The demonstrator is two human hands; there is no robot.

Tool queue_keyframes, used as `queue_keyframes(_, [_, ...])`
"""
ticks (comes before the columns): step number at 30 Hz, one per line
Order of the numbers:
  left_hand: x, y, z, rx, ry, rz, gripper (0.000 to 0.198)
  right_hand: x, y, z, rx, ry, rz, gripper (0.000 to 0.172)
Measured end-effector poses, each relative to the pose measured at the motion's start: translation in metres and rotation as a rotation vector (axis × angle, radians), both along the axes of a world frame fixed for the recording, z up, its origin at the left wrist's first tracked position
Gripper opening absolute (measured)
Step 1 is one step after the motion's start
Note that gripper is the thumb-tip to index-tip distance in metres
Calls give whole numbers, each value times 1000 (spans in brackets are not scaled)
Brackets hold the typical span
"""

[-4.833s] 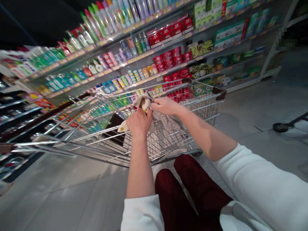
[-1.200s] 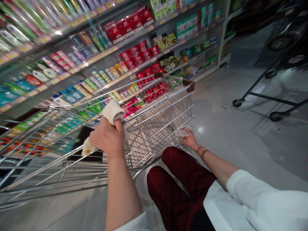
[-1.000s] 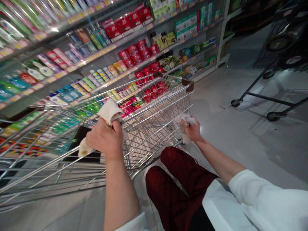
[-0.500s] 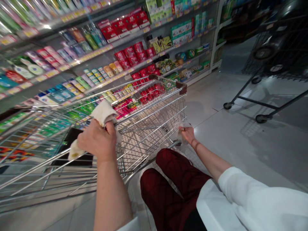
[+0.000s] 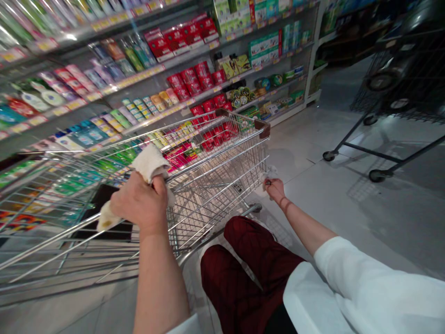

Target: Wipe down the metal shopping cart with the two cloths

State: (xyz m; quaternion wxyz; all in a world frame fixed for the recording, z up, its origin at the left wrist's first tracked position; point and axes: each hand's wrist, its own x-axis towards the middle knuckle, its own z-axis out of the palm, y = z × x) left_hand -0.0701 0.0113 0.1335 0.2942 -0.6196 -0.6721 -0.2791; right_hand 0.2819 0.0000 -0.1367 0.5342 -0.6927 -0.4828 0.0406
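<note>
A metal wire shopping cart [image 5: 262, 130] stands in front of my knees, tilted across the view. My left hand [image 5: 141, 202] is closed round a stained off-white cloth [image 5: 150, 161], which is wrapped over the cart's near top rail. Parts of the cloth stick out above the thumb and below the fingers. Low by the cart's right end, my right hand [image 5: 276, 189] is closed on a pale, crumpled cloth [image 5: 268, 175], blurred by motion. Whether that cloth touches the cart's wires I cannot tell.
Behind the cart run shelves [image 5: 114, 88] of packaged goods, with red tubs [image 5: 189, 76] near the middle. A dark cart [image 5: 392, 106] on wheels stands at the right. A dark flat panel [image 5: 104, 208] shows through the wires at left. Pale floor tiles [image 5: 333, 208] lie between the carts.
My right hand has shifted slightly to the right with its cloth, now more bunched up. The left hand stays at the same spot on the rail.
</note>
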Motion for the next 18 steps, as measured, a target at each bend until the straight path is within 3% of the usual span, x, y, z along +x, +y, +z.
queue_keyframes(3, [-1, 1, 0, 5, 6, -3, 46, 19, -1, 3, 63, 88, -139, 16])
queue_keyframes(6, [-1, 1, 0, 6, 25, -3, 46, 42, 18, 27, 149, 135, -237, 41])
queue_keyframes(10, [0, 0, -1, 12, 24, 13, 48, 52, 47, 48, 148, 109, -129, 59])
queue_keyframes(13, [2, -1, 0, 7, 15, 19, 49, 43, 46, 38, 64, 73, -57, 57])
queue_keyframes(18, [5, -3, 1, -5, -10, 7, 49, 12, 9, -1, -41, 14, -78, 58])
